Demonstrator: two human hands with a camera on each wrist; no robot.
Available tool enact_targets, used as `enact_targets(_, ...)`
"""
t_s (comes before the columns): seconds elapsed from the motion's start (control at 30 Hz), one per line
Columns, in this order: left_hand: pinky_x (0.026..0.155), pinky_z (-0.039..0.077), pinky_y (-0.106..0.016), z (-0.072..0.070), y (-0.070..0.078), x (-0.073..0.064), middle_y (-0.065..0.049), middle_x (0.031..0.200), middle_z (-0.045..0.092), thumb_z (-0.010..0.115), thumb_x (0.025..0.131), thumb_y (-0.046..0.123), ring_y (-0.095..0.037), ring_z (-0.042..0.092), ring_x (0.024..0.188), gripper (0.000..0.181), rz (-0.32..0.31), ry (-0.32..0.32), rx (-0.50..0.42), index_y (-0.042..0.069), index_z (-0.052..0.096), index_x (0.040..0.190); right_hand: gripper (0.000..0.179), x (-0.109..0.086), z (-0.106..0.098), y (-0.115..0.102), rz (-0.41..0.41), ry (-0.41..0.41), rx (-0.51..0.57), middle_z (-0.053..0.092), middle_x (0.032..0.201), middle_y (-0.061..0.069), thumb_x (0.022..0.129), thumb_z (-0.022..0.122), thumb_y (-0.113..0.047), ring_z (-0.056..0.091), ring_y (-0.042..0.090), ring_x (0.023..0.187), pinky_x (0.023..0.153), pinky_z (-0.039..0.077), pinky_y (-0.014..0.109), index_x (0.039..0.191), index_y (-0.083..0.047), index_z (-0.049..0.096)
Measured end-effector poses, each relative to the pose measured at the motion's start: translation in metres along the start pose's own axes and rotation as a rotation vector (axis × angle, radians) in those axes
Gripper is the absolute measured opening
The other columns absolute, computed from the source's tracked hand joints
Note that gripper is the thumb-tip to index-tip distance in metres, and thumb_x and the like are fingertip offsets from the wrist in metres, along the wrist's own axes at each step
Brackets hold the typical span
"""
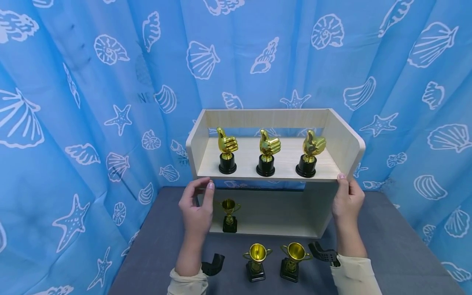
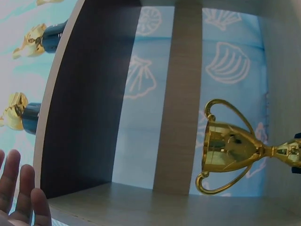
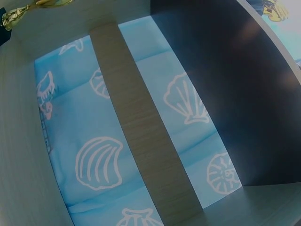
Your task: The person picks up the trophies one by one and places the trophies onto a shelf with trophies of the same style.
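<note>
A pale wooden two-tier shelf [image 1: 265, 234] stands on a grey cloth-covered table. My left hand [image 1: 197, 209] is at its left side, fingers near the end of the upper board and fairly straight in the left wrist view. With my right hand [image 1: 347, 200] I grip the right side, thumb on the upper board's front edge, the other fingers round the outside. Three gold thumbs-up trophies [image 1: 227, 150] [image 1: 267, 152] [image 1: 311, 153] stand in a row on the upper tier. A gold cup trophy [image 1: 229, 215] stands at the lower tier's left end, large in the left wrist view [image 2: 230, 147].
Two more gold cup trophies [image 1: 256, 261] [image 1: 293, 260] stand on the table [image 1: 147, 246] in front of the shelf, between my forearms. A blue curtain [image 1: 121, 82] with white shell prints hangs behind and at both sides. Black wrist mounts [image 1: 213, 265] jut inward from both wrists.
</note>
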State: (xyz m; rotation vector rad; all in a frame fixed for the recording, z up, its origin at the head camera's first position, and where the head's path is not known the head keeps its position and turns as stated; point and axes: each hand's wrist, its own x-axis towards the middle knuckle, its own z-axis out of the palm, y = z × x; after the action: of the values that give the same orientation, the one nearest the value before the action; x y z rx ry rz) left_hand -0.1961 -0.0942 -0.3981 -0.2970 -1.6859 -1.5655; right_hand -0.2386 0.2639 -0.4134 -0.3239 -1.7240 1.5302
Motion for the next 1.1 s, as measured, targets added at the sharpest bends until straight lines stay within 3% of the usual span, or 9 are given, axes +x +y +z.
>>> enact_targets(0.1, 0.089, 0.054, -0.023, -0.001, 0.0, 0.002, -0.014, 0.11, 0.075, 0.07, 0.102, 0.008, -0.017, 0.068, 0.101, 0.017, 0.007, 0.038, -0.003, 0.002, 0.074, 0.117, 0.042, 0.0, -0.001, 0.001, 0.004, -0.003, 0.002, 0.072, 0.118, -0.013, 0.109, 0.053, -0.033, 0.06, 0.008, 0.101, 0.087, 0.043, 0.025, 0.115, 0.003, 0.073)
enact_targets(0.33, 0.088, 0.054, -0.023, -0.002, 0.0, 0.007, -0.017, 0.107, 0.074, 0.071, 0.1, 0.005, -0.017, 0.067, 0.099, 0.019, 0.031, 0.104, 0.0, -0.002, 0.072, 0.117, 0.047, 0.001, -0.001, 0.001, 0.017, -0.013, -0.009, 0.07, 0.139, 0.012, 0.11, 0.051, -0.033, 0.059, 0.004, 0.104, 0.09, 0.044, 0.022, 0.125, 0.005, 0.072)
enact_targets(0.57, 0.088, 0.052, -0.023, -0.002, 0.001, 0.01, -0.018, 0.106, 0.073, 0.071, 0.099, 0.003, -0.014, 0.066, 0.099, 0.019, 0.05, 0.132, 0.023, -0.003, 0.071, 0.117, 0.046, 0.001, 0.0, 0.001, 0.018, -0.012, -0.005, 0.072, 0.135, 0.006, 0.11, 0.051, -0.034, 0.059, 0.005, 0.104, 0.092, 0.045, 0.025, 0.123, 0.005, 0.072)
enact_targets(0.73, 0.087, 0.052, -0.023, -0.002, 0.001, 0.013, -0.016, 0.108, 0.073, 0.073, 0.098, 0.003, -0.011, 0.066, 0.1, 0.021, 0.048, 0.148, 0.044, -0.004, 0.071, 0.117, 0.049, 0.001, -0.001, 0.0, 0.025, -0.02, -0.019, 0.069, 0.141, 0.013, 0.11, 0.05, -0.036, 0.059, 0.004, 0.106, 0.098, 0.048, 0.029, 0.126, 0.005, 0.071)
enact_targets(0.9, 0.086, 0.051, -0.026, -0.004, 0.001, 0.015, -0.015, 0.11, 0.073, 0.073, 0.098, 0.005, -0.012, 0.066, 0.101, 0.02, 0.049, 0.158, 0.061, -0.002, 0.071, 0.117, 0.046, 0.001, -0.001, 0.001, 0.016, -0.026, -0.023, 0.072, 0.135, 0.009, 0.111, 0.049, -0.035, 0.06, 0.006, 0.102, 0.087, 0.043, 0.026, 0.12, 0.004, 0.071)
enact_targets(1.03, 0.086, 0.051, -0.027, -0.005, 0.002, 0.016, -0.016, 0.11, 0.072, 0.074, 0.098, 0.005, -0.012, 0.065, 0.102, 0.02, 0.043, 0.175, 0.073, 0.0, 0.072, 0.117, 0.047, 0.0, -0.002, 0.001, 0.019, -0.037, -0.033, 0.071, 0.139, 0.008, 0.111, 0.048, -0.035, 0.06, 0.005, 0.107, 0.096, 0.049, 0.031, 0.127, 0.003, 0.071)
enact_targets(1.1, 0.086, 0.052, -0.028, -0.005, 0.002, 0.016, -0.015, 0.111, 0.071, 0.075, 0.097, 0.004, -0.011, 0.064, 0.102, 0.021, 0.038, 0.186, 0.077, 0.001, 0.072, 0.117, 0.049, 0.0, -0.002, 0.0, 0.022, -0.041, -0.036, 0.066, 0.146, 0.014, 0.111, 0.047, -0.035, 0.059, 0.003, 0.109, 0.1, 0.049, 0.032, 0.131, 0.004, 0.069)
